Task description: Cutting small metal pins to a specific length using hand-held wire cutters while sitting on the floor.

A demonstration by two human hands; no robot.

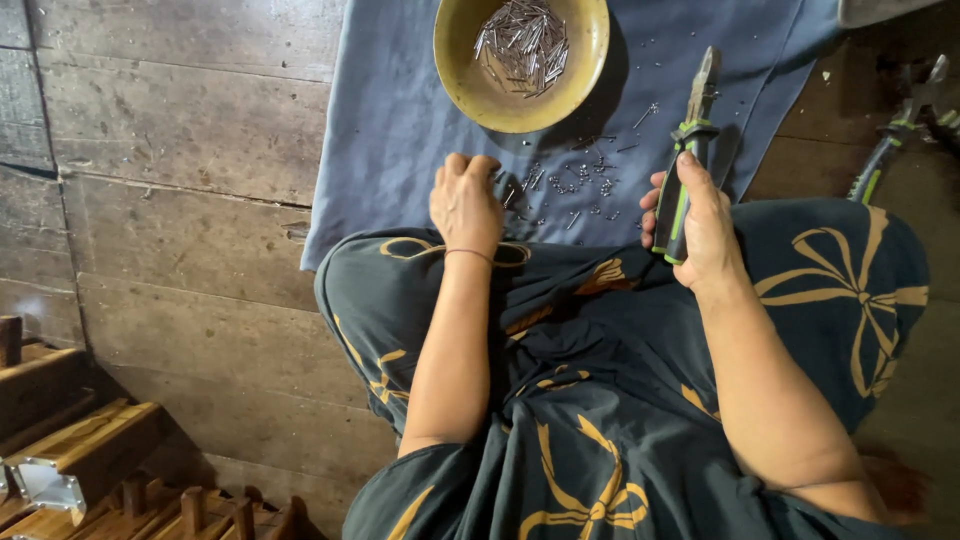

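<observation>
the right hand [705,225] has its grip clenched on the green-handled pliers [688,150], nose over the blue cloth [390,120]. the left hand [465,200], fingers curled, picks among small metal pieces [575,185] near the bowl [465,70]; best to pinch one at a time.

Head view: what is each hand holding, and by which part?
The right hand grips pliers by the black-and-green handles, jaws pointing away. The left hand reaches among small metal pieces on the blue cloth; whether it holds any cannot be told.
</observation>
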